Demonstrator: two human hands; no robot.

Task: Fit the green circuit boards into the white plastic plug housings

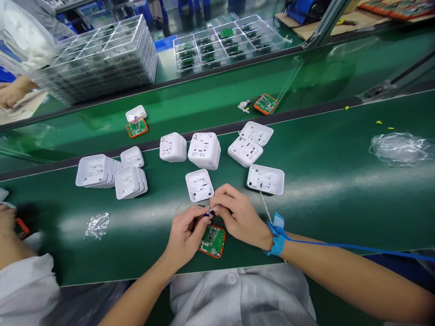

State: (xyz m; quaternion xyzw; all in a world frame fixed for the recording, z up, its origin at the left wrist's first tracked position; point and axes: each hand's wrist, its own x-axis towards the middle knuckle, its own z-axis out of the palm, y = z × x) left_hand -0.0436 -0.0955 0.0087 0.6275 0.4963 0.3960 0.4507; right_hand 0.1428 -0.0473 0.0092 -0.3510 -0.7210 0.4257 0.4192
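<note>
My left hand [187, 233] and my right hand [236, 217] meet fingertip to fingertip near the table's front edge. Both pinch a small blue-and-white part [210, 212] that looks like a cable connector; the fingers cover most of it. Just below them lies a green circuit board [213, 241] in an orange frame, its upper left partly hidden by my left hand. A white plastic cover [200, 185] lies open side up just beyond the fingertips. Around my right wrist is a blue wrist strap [277, 240] with a blue cord.
White covers [95, 171] stand stacked at the left, with more covers [265, 179] ahead. Framed boards [137, 128] lie on the green surface behind a dark rail. Clear trays [102, 59] stand at the back. Plastic film [401, 149] lies at right. A co-worker's arm [13, 244] reaches in at left.
</note>
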